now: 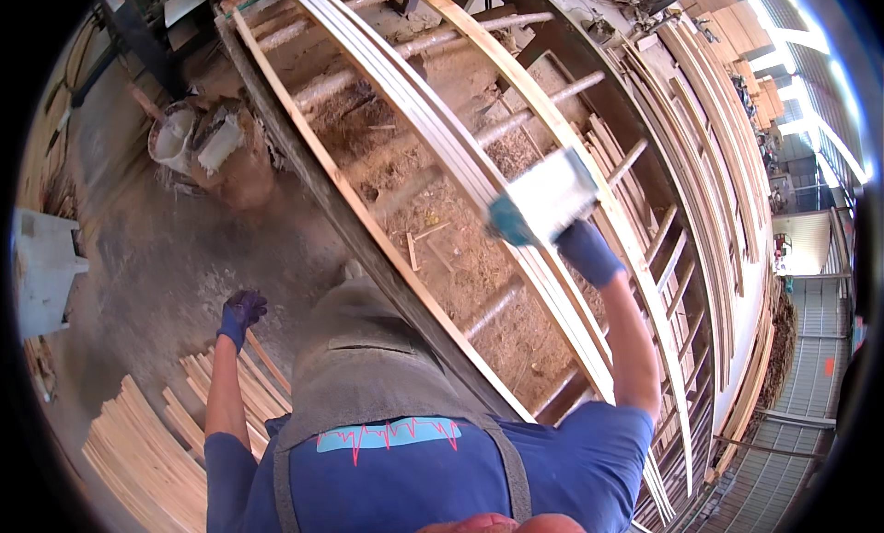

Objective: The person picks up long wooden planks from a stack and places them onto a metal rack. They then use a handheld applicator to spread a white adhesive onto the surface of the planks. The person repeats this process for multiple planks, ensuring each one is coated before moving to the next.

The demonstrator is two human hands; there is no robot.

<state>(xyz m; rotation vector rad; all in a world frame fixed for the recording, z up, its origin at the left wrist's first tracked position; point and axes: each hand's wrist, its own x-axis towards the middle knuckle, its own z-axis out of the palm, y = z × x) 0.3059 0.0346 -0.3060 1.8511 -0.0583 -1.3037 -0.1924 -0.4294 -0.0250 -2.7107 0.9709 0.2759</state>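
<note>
My right hand point(589, 253), in a dark blue glove, is closed on a flat, pale rectangular tool with a teal end point(554, 194). Motion blurs the tool, so its exact kind does not show. It is over a row of long, narrow whitish wood strips point(419, 100), which lie across the rungs of a rack point(497, 305). To the right of these strips runs a single light wood strip point(516, 71). Down at my left side, my left hand point(242, 314), in a similar glove, hangs above the floor with its fingers loosely apart and nothing in them.
The rack's long near rail point(318, 188) runs diagonally past my apron. Beneath the rungs lie sawdust and wood scraps point(433, 243). Stacked boards point(152, 441) lie at lower left, more strips point(704, 137) at right. Dirty buckets point(173, 137) stand at upper left.
</note>
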